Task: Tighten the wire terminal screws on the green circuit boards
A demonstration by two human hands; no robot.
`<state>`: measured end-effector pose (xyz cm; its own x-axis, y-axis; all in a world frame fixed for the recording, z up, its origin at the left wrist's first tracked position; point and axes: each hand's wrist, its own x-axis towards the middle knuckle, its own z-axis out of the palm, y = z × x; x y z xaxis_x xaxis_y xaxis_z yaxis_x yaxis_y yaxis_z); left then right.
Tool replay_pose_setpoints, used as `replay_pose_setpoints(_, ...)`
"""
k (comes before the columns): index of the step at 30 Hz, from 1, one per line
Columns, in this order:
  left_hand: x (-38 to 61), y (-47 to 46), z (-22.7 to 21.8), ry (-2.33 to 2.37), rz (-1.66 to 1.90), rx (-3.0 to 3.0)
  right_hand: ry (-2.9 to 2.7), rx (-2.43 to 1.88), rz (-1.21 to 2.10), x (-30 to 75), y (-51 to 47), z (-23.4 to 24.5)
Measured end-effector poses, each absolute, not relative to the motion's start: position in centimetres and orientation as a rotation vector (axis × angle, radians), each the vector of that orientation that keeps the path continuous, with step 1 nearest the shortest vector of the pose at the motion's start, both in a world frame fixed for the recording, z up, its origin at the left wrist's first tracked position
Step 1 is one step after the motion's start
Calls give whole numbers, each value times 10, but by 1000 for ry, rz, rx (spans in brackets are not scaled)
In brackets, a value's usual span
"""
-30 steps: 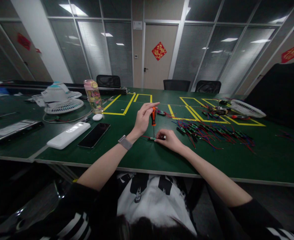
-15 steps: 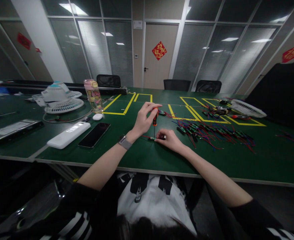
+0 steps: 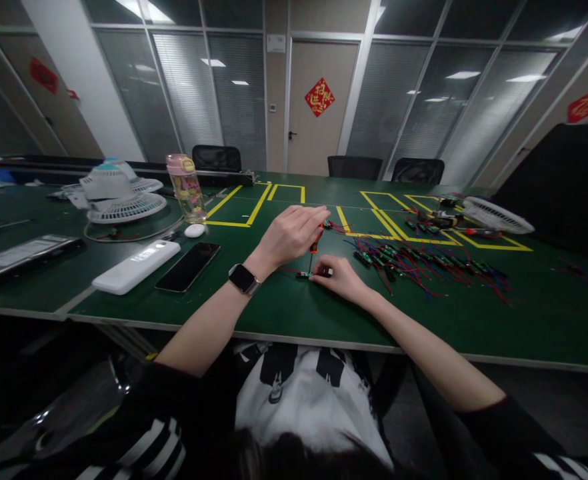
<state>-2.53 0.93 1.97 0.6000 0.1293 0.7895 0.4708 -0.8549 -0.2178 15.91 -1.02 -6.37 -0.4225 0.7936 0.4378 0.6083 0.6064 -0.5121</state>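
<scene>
My left hand (image 3: 290, 235) is closed around a small screwdriver with an orange and black handle (image 3: 317, 239), its tip pointing down at a small green circuit board (image 3: 304, 274) on the green table (image 3: 284, 307). My right hand (image 3: 338, 275) presses its fingertips on that board, pinning it to the table. A watch sits on my left wrist (image 3: 243, 278). Thin red wires run out from the board to the left.
A heap of small boards with red and blue wires (image 3: 424, 263) lies right of my hands. A black phone (image 3: 188, 266), a white power bank (image 3: 137, 267), a white mouse-like object (image 3: 195, 231), a pink-lidded bottle (image 3: 186, 189) and desk fans (image 3: 119, 197) sit left. Yellow tape rectangles (image 3: 254, 207) mark the table.
My left hand has rolled over the screwdriver handle, palm turning down, so the handle is mostly covered. The right hand has stayed on the board.
</scene>
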Motion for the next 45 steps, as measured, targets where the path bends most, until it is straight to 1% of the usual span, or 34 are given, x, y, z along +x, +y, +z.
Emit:
replay_pose_setpoints(4, -24, 8, 16, -466, -1228, -2469, -2169, -1100, 359, 159, -10, -64)
replay_pose_setpoints(11, -25, 11, 16, -508, -1116, -2348, -2167, -1106, 363, 159, -11, -64)
replay_pose_setpoints(16, -25, 6, 19, -432, -1120, -2388, -2168, -1113, 360, 159, -10, -64)
replay_pose_setpoints(18, -23, 4, 18, -426, -1176, -2431, -2166, -1102, 367, 159, -10, -64)
replay_pose_setpoints(20, -17, 3, 16, -471, -1353, -2509, -2162, -1096, 377, 159, -10, -64)
replay_pose_setpoints(22, -11, 3, 14, -612, -1705, -2620, -2166, -1097, 382, 159, -10, -63)
replay_pose_setpoints(25, -2, 7, 11, -751, -2202, -2977, -2176, -1104, 388, 158, -12, -62)
replay_pose_setpoints(27, -1, 10, 11, -751, -2408, -3156, -2172, -1111, 397, 158, -13, -60)
replay_pose_setpoints(28, -1, 11, 10, -743, -2431, -3199, -2170, -1113, 403, 158, -13, -60)
replay_pose_setpoints(29, -2, 12, 10, -738, -2400, -3196, -2169, -1113, 405, 158, -14, -59)
replay_pose_setpoints(31, -6, 11, 11, -776, -2148, -3041, -2173, -1111, 402, 158, -14, -59)
replay_pose_setpoints(33, -11, 9, 14, -820, -1719, -2736, -2175, -1108, 394, 158, -14, -60)
replay_pose_setpoints(35, -16, 6, 17, -768, -1233, -2472, -2172, -1105, 386, 158, -13, -61)
replay_pose_setpoints(37, -19, 4, 19, -695, -993, -2303, -2168, -1100, 380, 158, -12, -61)
replay_pose_setpoints(39, -20, 4, 20, -623, -928, -2215, -2167, -1097, 378, 157, -12, -61)
replay_pose_setpoints(45, -16, 5, 18, -556, -968, -2162, -2171, -1097, 382, 158, -11, -63)
